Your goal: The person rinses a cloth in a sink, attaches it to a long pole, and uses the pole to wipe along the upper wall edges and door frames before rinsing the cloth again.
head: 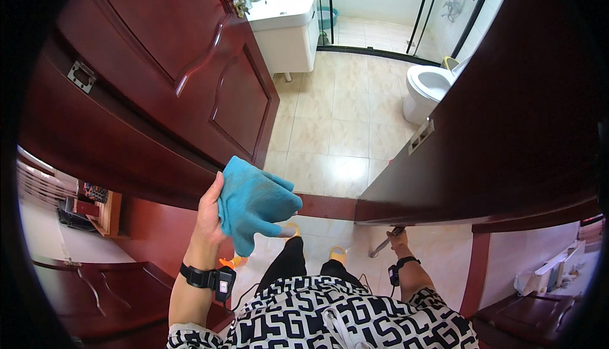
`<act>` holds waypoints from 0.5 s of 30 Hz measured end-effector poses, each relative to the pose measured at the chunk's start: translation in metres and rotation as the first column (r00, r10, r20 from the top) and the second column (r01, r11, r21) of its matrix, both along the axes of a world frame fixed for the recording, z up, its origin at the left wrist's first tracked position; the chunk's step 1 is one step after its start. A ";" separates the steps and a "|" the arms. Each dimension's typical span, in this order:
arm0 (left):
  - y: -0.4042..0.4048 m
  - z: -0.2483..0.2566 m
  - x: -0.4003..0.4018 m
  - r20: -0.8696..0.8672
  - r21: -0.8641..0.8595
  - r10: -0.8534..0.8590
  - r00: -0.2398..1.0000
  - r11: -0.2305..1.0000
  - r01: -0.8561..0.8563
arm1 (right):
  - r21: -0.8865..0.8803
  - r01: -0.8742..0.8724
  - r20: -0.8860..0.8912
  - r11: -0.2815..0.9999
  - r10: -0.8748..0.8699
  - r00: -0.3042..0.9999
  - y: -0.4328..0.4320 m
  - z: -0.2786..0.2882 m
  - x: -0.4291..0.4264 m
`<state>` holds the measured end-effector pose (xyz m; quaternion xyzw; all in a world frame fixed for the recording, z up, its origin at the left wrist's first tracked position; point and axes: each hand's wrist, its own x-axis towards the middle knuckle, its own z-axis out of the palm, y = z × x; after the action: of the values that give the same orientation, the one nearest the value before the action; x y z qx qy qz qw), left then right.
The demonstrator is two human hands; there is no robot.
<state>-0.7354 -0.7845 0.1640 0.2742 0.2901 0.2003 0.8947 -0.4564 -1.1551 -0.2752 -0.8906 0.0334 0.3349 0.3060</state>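
My left hand [209,215] grips a bunched blue cloth [259,199], which hangs in folds over the fingers. It is raised in front of the left door jamb, and a fingertip shows below the cloth. Lower right, my right hand [398,239] is closed around a slender grey object [380,248], held near the outer side of the right jamb [428,192]. What exactly that object is cannot be made out. Ahead, a dark red wooden door [190,63] stands swung inward, with a brass-coloured handle [238,2].
Past the red threshold [328,207] lies a tiled bathroom floor [328,135]. A white washbasin cabinet [285,30] stands left, a toilet [426,92] right. A glass shower enclosure [371,16] spans the back, with a teal basin [328,18] inside. An orange item [233,261] lies beside my feet.
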 end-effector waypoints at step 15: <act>0.192 -0.055 0.034 0.158 -0.061 -0.177 0.971 0.980 0.188 | -0.163 0.207 -0.347 0.965 -0.252 0.903 0.056 0.052 -0.056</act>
<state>-0.7015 -0.5925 0.1093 0.2494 0.2020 0.1264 0.9386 -0.5125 -1.0988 -0.2228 -0.8196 0.2147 0.4534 0.2767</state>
